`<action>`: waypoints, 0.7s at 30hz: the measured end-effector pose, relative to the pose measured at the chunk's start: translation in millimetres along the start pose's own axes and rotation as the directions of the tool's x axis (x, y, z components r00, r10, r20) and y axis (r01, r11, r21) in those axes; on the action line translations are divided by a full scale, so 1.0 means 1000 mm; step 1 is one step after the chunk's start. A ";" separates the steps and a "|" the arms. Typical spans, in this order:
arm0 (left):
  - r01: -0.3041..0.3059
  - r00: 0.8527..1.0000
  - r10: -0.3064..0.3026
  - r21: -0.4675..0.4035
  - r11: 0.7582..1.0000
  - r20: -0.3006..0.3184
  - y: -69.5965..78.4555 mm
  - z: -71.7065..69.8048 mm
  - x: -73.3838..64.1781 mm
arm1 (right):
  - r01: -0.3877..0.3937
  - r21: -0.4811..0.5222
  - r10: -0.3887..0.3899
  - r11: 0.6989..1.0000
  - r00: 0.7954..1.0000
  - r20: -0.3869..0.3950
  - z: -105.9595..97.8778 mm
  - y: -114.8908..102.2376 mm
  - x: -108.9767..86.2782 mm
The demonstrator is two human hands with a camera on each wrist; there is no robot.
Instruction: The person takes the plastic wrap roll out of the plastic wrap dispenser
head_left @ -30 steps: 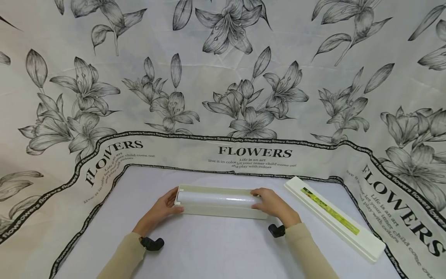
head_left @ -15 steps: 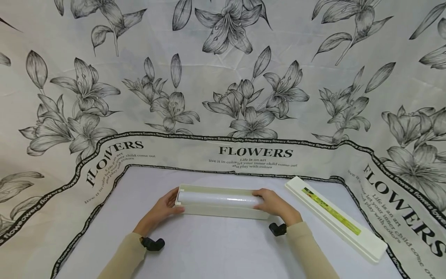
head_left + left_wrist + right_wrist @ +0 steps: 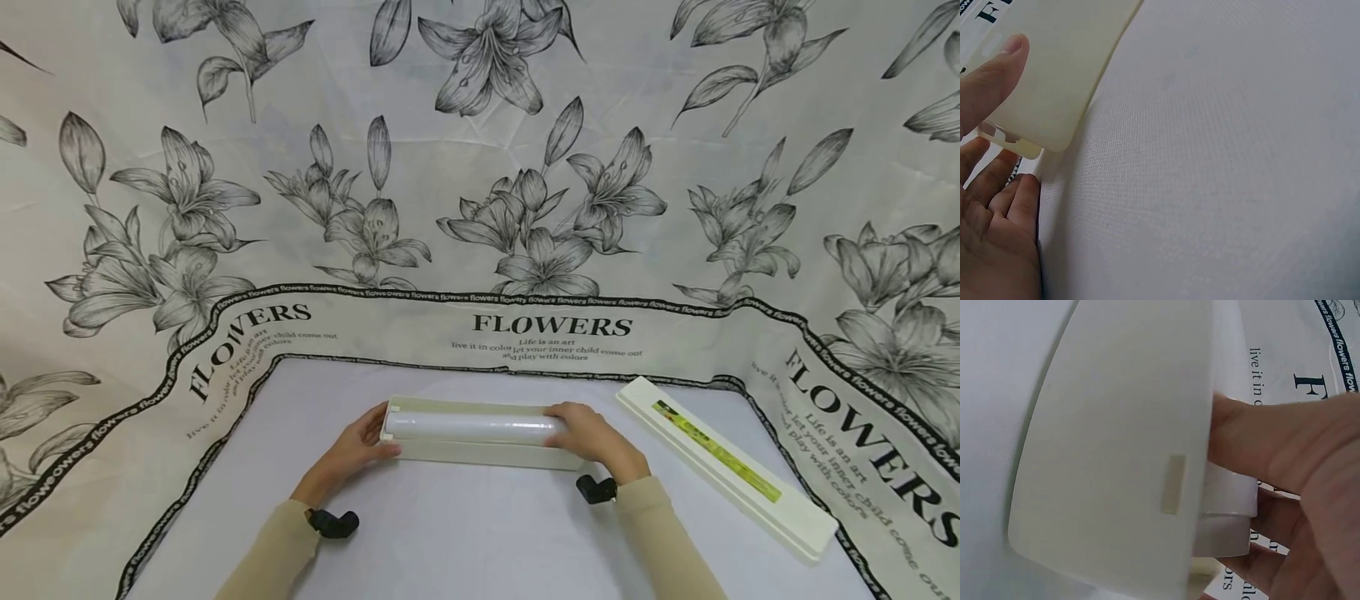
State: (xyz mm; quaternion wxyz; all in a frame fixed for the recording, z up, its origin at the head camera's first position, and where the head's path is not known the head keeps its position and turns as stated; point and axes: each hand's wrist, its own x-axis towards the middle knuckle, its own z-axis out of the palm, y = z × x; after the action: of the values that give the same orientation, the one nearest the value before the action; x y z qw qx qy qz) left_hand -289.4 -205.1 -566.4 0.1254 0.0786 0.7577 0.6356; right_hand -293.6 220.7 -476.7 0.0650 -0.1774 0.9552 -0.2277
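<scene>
A pale cream cling film dispenser box (image 3: 487,454) lies lengthwise between my hands, with a shiny white roll of cling film (image 3: 465,427) along its inside. At the box's left end, my left hand (image 3: 351,452) holds it, thumb on the front wall and fingers behind the end. The left wrist view shows that thumb (image 3: 1004,69) against the smooth wall. My right hand (image 3: 594,437) grips the roll's right end, its thumb reaching over the front wall. In the right wrist view, the roll's end (image 3: 1229,494) shows behind the wall, and fingers wrap its far side.
To the right, a long cream lid (image 3: 806,533) with a yellow-green label (image 3: 720,454) lies slanted on the white cloth (image 3: 472,542). Behind the work surface rises a flower-printed cloth backdrop (image 3: 375,333). A small black device (image 3: 333,523) sits at the left wrist.
Both hands keep their hold and hardly move. The bright glare on the roll has dimmed, and the whole view has shifted slightly.
</scene>
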 end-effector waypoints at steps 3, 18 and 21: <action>0.002 1.000 -0.002 -0.005 1.000 -0.008 0.000 0.001 0.001 | 0.032 0.001 -0.032 0.999 0.999 -0.023 -0.005 -0.002 -0.004; -0.011 1.000 0.011 0.001 1.000 -0.003 0.001 0.002 -0.002 | 0.097 0.092 -0.093 0.991 0.995 -0.038 -0.012 -0.008 -0.022; -0.016 1.000 0.016 0.002 1.000 -0.001 0.002 0.002 -0.002 | 0.105 0.087 -0.102 0.991 0.994 -0.036 -0.010 -0.009 -0.022</action>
State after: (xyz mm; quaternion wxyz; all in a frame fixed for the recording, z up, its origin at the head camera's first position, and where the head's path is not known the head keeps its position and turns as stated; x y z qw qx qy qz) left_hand -286.7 -203.2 -565.0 0.1200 0.0846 0.7576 0.6359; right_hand -272.3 225.6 -462.4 0.0459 -0.2201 0.9345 -0.2758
